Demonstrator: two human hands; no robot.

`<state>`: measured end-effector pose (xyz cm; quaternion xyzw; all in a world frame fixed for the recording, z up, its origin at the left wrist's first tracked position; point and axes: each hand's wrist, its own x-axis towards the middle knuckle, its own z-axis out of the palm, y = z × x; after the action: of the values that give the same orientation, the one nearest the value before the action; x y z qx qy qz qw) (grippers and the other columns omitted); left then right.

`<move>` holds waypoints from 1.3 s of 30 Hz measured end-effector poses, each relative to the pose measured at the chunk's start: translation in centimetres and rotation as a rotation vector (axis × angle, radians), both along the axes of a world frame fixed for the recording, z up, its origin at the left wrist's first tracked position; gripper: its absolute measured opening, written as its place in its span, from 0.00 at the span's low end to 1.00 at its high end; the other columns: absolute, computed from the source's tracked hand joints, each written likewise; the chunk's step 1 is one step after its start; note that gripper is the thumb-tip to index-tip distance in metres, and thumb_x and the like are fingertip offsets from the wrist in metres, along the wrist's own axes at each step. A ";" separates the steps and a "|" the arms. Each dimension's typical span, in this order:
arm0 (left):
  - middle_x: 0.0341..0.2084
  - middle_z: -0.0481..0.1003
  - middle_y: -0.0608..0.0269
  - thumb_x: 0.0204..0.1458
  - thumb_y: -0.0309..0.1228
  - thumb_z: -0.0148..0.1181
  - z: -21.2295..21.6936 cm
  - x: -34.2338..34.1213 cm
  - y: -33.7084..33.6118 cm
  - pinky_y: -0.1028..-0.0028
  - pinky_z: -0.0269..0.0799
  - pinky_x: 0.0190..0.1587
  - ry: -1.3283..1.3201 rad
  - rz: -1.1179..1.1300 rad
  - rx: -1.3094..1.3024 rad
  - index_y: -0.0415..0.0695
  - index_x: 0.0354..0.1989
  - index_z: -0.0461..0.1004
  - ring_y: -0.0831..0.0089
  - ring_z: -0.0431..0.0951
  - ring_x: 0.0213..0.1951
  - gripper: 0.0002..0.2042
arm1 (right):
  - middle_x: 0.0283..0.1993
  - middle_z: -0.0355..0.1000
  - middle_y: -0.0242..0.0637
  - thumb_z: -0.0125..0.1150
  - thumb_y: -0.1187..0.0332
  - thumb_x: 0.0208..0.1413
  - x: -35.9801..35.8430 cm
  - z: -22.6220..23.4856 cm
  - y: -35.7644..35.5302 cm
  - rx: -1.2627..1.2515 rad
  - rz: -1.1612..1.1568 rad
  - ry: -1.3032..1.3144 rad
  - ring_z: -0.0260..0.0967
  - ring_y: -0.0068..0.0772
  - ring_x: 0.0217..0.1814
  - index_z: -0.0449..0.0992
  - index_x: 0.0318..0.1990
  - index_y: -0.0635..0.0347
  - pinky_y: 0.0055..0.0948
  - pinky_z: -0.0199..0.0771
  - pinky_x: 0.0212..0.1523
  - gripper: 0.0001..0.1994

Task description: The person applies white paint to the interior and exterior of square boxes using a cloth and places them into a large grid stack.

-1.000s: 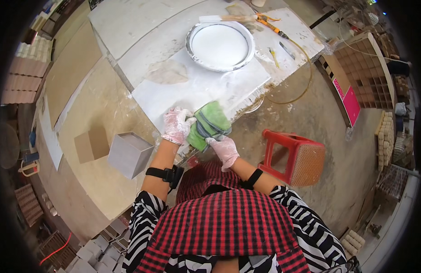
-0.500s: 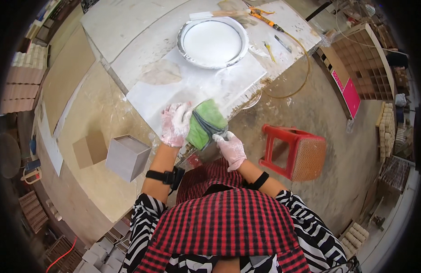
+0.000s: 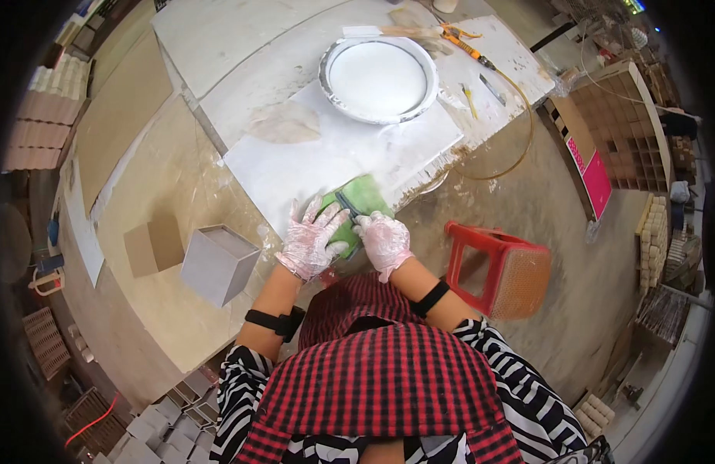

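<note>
A green cloth (image 3: 366, 195) with dark edging lies at the near corner of the table, on a white sheet (image 3: 272, 178). My left hand (image 3: 311, 241), in a thin whitish glove, rests at the cloth's left side with fingers spread, its fingertips and thumb over the fabric. My right hand (image 3: 383, 241), gloved the same way, has its fingers curled on the cloth's right edge and pinches it near the dark band. The lower part of the cloth is partly hidden between the two hands.
Beyond the cloth stands a round basin (image 3: 379, 80) of white liquid. An orange-handled air gun (image 3: 464, 48) with a hose, a yellow tool (image 3: 469, 100) and a blade (image 3: 493, 90) lie right of it. A grey box (image 3: 220, 264) sits left, a red stool (image 3: 500, 271) right.
My left hand has come down onto the cloth and spread its fingers. My right hand has shifted slightly, still holding the cloth's edge. The whole view has moved a little.
</note>
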<state>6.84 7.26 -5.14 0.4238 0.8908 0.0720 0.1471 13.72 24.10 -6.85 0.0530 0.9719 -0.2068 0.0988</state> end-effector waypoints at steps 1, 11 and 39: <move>0.62 0.58 0.65 0.46 0.48 0.55 0.9 -0.2 -0.2 0.45 0.31 0.64 -0.063 -0.015 -0.009 0.56 0.62 0.58 0.59 0.48 0.66 0.32 | 0.37 0.70 0.39 0.58 0.55 0.49 0.0 1.4 -0.3 0.046 -0.008 -0.036 0.70 0.39 0.40 0.69 0.45 0.56 0.37 0.70 0.39 0.19; 0.63 0.56 0.69 0.50 0.47 0.46 -3.7 -3.5 -2.6 0.50 0.30 0.66 0.721 -0.536 -0.479 0.64 0.58 0.62 0.67 0.45 0.67 0.24 | 0.47 0.62 0.39 0.59 0.60 0.43 2.6 -2.2 -2.4 0.123 0.190 0.143 0.62 0.39 0.47 0.61 0.58 0.61 0.34 0.65 0.46 0.32; 0.40 0.70 0.54 0.44 0.28 0.60 0.0 -10.7 11.2 0.61 0.66 0.47 -0.241 -0.219 0.183 0.52 0.50 0.71 0.56 0.71 0.41 0.21 | 0.47 0.66 0.47 0.60 0.68 0.47 1.9 -0.2 6.3 -0.553 -0.656 0.147 0.68 0.44 0.46 0.68 0.53 0.58 0.34 0.67 0.50 0.22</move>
<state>-3.90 18.43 -5.14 0.5182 0.8050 0.1868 0.2205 15.62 30.42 -7.05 0.3157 0.8161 -0.4832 -0.0310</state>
